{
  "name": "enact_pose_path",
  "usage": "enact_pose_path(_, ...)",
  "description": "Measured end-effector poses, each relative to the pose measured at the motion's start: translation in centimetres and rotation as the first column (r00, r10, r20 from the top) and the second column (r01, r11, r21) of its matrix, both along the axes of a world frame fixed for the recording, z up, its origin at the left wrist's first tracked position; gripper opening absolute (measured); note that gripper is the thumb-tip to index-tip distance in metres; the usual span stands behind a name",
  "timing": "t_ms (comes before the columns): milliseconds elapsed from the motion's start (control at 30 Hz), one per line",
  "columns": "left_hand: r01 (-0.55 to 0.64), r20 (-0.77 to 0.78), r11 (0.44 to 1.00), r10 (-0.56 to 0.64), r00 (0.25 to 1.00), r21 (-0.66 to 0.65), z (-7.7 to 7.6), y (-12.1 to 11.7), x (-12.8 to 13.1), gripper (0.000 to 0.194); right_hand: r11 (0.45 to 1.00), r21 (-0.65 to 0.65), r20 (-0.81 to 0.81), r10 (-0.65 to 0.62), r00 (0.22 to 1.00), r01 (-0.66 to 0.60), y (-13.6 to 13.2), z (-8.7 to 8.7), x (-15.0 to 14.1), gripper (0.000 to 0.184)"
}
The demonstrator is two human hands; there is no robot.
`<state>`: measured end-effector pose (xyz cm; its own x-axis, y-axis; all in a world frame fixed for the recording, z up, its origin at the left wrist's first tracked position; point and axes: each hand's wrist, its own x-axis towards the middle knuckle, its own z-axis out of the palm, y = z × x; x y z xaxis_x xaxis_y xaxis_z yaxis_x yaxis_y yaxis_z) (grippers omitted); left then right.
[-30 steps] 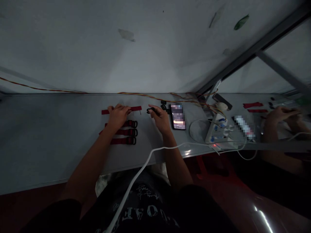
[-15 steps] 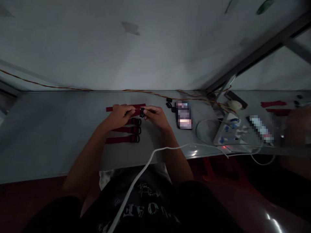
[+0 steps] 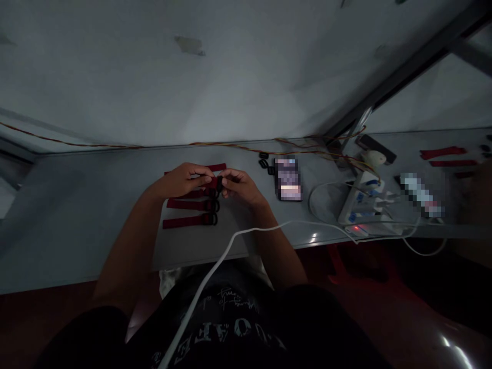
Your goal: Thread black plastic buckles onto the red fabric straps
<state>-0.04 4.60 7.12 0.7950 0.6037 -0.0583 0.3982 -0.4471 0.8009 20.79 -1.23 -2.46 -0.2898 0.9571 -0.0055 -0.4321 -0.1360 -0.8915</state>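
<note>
My left hand (image 3: 191, 179) pinches a red strap (image 3: 213, 181) near its end. The fingers of my right hand (image 3: 239, 185) are closed on a black buckle (image 3: 219, 184), which sits right at that strap end. Whether the strap passes through the buckle's slot is too small to tell. Below my hands, red straps with black buckles lie side by side, among them a middle strap (image 3: 187, 205) and a front strap (image 3: 183, 222). Behind my fingers another red strap (image 3: 219, 167) lies flat, partly hidden by my left hand.
Loose black buckles (image 3: 263, 163) lie left of a phone (image 3: 288, 179). Farther right stand a power strip (image 3: 361, 200) with plugs and a second phone (image 3: 421, 195). A white cable (image 3: 265, 229) crosses in front of me. A blurred person's arm (image 3: 480, 200) shows at the right edge.
My hands have drawn closer together, and the buckle has turned from facing me to nearly edge-on at the strap end. The whole view has shifted slightly.
</note>
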Motion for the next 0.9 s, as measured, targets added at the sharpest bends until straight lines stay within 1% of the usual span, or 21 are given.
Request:
enact_pose_path(167, 0.006, 0.023, 1.0, -0.007, 1.0, 0.021, -0.7, -0.2, -0.3, 0.032, 0.999, 0.04, 0.077, 0.029, 0.997, -0.032, -0.5, 1.1, -0.2, 0.038)
enact_pose_path(233, 0.004, 0.018, 1.0, -0.004, 1.0, 0.029, -0.9, -0.4, -0.3, 0.031, 0.998, 0.066, 0.099, 0.017, 0.995, -0.024, -0.6, 1.5, -0.3, 0.037)
enact_pose_path(333, -0.02, 0.013, 1.0, 0.02, 1.0, 0.004, -0.7, -0.6, -0.2, 0.032, 0.995, 0.095, 0.098, -0.015, 0.995, 0.005, -0.7, 1.7, -0.3, 0.037)
enact_pose_path(400, -0.022, 0.018, 0.999, 0.023, 1.0, -0.048, -0.5, -0.6, -0.1, 0.032, 0.995, 0.096, 0.086, -0.023, 0.996, 0.015, -0.8, 1.6, -0.4, 0.037)
enact_pose_path(467, -0.009, 0.029, 0.992, 0.013, 0.999, -0.127, -0.5, -0.5, 0.0, 0.033, 0.996, 0.086, 0.07, -0.02, 0.997, 0.014, -0.8, 1.4, -0.4, 0.037)
enact_pose_path(533, -0.005, 0.042, 0.979, 0.014, 0.999, -0.202, -0.8, -0.3, 0.2, 0.033, 0.997, 0.073, 0.053, -0.018, 0.998, 0.014, -0.8, 1.2, -0.5, 0.038)
enact_pose_path(600, -0.033, 0.046, 0.972, 0.045, 0.998, -0.235, -1.1, -0.1, 0.3, 0.034, 0.997, 0.069, 0.047, -0.026, 0.999, 0.023, -0.8, 1.0, -0.4, 0.039)
enact_pose_path(667, -0.078, 0.027, 0.975, 0.085, 0.996, -0.21, -1.3, 0.0, 0.4, 0.036, 0.996, 0.08, 0.066, -0.052, 0.996, 0.047, -0.6, 0.9, 0.0, 0.04)
enact_pose_path(800, -0.157, -0.073, 0.985, 0.152, 0.986, -0.074, -1.7, 0.9, -0.2, 0.041, 0.982, 0.13, 0.188, -0.161, 0.969, 0.138, -0.2, 0.0, 2.3, 0.034)
enact_pose_path(867, -0.199, -0.137, 0.98, 0.197, 0.971, -0.003, -2.4, 1.8, -0.9, 0.043, 0.967, 0.128, 0.291, -0.248, 0.924, 0.219, -0.1, -0.7, 3.9, 0.029)
enact_pose_path(900, -0.23, -0.156, 0.972, 0.234, 0.96, 0.042, -2.9, 2.3, -1.3, 0.043, 0.954, 0.12, 0.368, -0.298, 0.881, 0.273, -0.1, -1.1, 4.6, 0.026)
